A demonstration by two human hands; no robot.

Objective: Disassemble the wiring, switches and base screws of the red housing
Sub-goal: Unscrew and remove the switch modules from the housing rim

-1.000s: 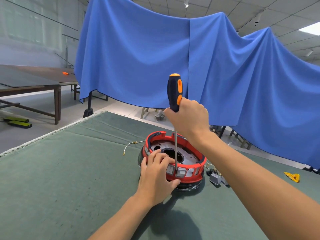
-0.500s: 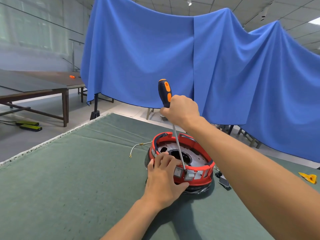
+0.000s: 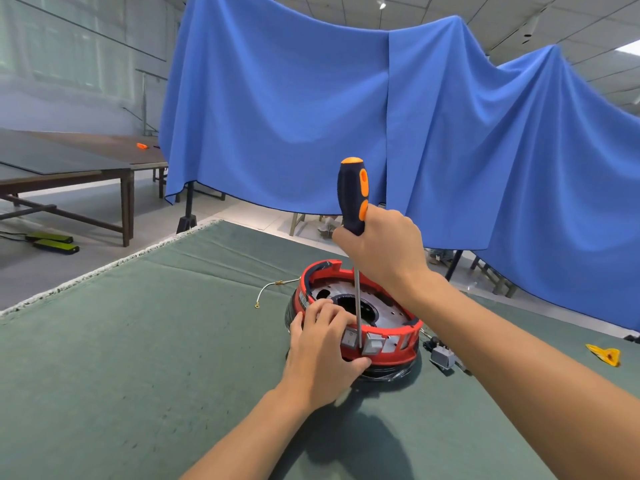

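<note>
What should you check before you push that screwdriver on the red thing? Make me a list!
1. Right hand grips the screwdriver handle firmly: ok.
2. Shaft stands nearly upright: ok.
3. Tip sits between the two grey switches at the red housing front wall: ok; exact seating cannot tell.
4. Left hand steadies the housing: ok.
5. Left fingers well away from the tip: not ok, very near the shaft.
6. Loose wire away from the work spot: ok.

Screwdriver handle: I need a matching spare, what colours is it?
Black with orange, head view: handle.

one head-worn wide view looks forward and down, close over the green table (image 3: 138, 358).
</note>
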